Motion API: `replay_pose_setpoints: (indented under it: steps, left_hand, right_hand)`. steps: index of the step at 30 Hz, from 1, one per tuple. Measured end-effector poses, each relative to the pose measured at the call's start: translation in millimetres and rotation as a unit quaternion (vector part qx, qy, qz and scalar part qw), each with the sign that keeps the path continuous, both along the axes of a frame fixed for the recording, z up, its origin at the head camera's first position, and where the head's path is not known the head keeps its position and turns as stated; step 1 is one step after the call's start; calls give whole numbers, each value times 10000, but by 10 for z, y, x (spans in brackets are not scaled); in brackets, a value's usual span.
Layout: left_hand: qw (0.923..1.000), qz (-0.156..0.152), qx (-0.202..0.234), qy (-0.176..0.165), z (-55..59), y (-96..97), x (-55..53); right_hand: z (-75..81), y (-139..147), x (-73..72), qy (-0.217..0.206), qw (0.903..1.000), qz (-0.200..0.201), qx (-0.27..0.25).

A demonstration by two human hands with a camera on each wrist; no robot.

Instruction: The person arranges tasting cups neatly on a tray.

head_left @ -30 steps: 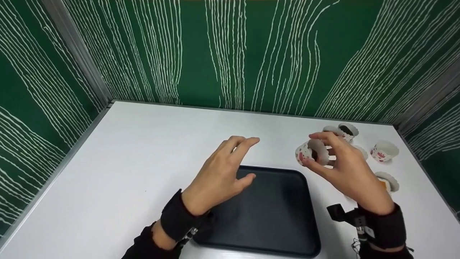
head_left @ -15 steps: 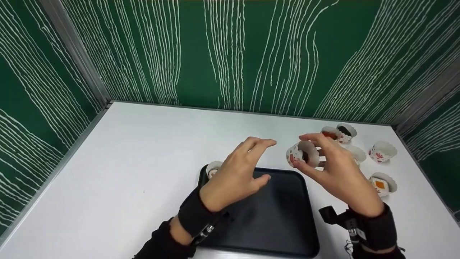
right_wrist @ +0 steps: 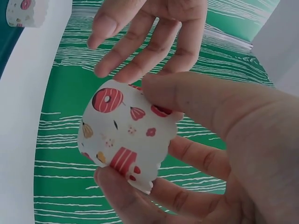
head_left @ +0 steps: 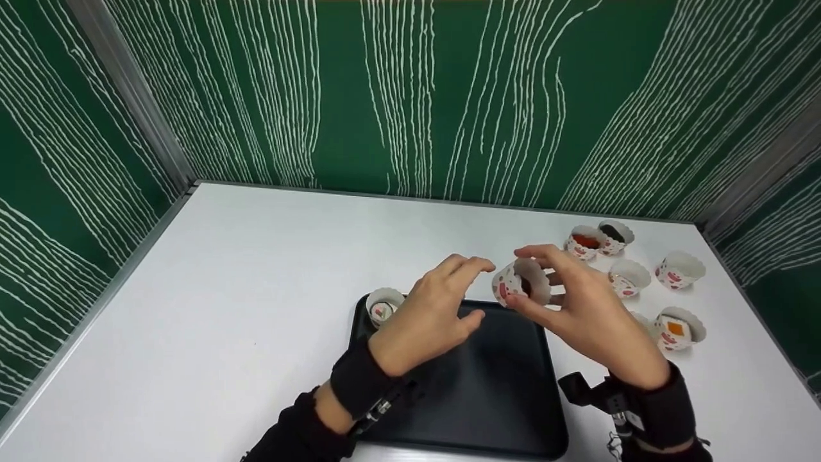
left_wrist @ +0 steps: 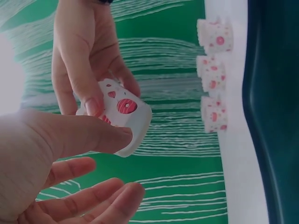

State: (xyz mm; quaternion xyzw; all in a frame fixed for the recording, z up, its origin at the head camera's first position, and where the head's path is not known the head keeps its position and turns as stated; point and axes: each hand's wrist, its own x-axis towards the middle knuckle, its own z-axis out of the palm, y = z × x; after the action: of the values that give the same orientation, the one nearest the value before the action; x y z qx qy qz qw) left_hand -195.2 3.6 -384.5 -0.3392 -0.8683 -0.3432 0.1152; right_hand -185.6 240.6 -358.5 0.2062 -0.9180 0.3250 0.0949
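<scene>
Left hand [head_left: 426, 314], fingers parted, partly obscured the tray [head_left: 494, 385]; right hand [head_left: 580, 308] gripped a tilted cup [head_left: 509, 285]. Scalloped, printed cups [head_left: 680, 270] stood on the white tabletop [head_left: 256, 276].

Fingers [head_left: 546, 254] of the right hand [head_left: 587, 311] partly hide the paper cup [head_left: 507, 281].

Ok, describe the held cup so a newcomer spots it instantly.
Find the dark tray. In the head view, near its far right corner, the right hand grips a patterned cup. Unlike the other cups, it is held in midair, tilted.
</scene>
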Motion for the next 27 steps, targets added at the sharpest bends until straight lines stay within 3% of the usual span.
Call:
replay_pose_setpoints:
  steps: [20, 27]
  left_hand:
    - [9999, 80, 77, 125, -19, 40, 0]
    - [9993, 109, 351, 22, -13, 52, 8]
  right_hand:
    - [-34, -46, -10, -478, 9984, 243, -153]
    - [-53, -75, -10, -468, 9982, 340, -182]
